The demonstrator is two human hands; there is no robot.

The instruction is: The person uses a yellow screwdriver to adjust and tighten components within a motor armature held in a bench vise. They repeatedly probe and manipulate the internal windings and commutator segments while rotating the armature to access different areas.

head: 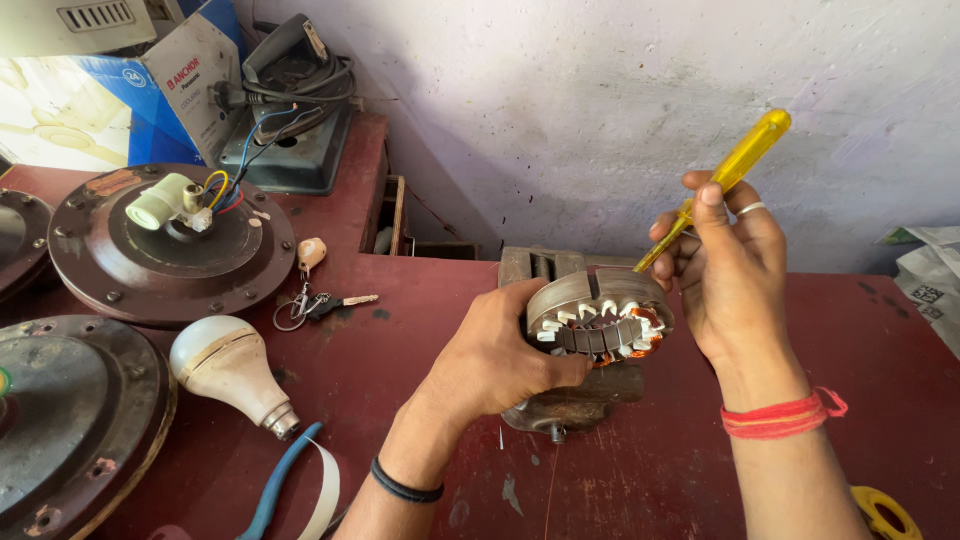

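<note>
Our left hand [500, 350] grips the stator [598, 318] over the red counter [640, 470] — our right hand [725, 265], at its three o'clock, pinches a yellow screwdriver [735, 165].

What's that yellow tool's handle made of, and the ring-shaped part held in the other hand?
The screwdriver in the right hand has a see-through yellow handle, probably plastic: light passes through it. The ring in the left hand looks like dull grey stacked metal, with copper-coloured wire windings and white, likely plastic or paper, slot liners inside.
</note>
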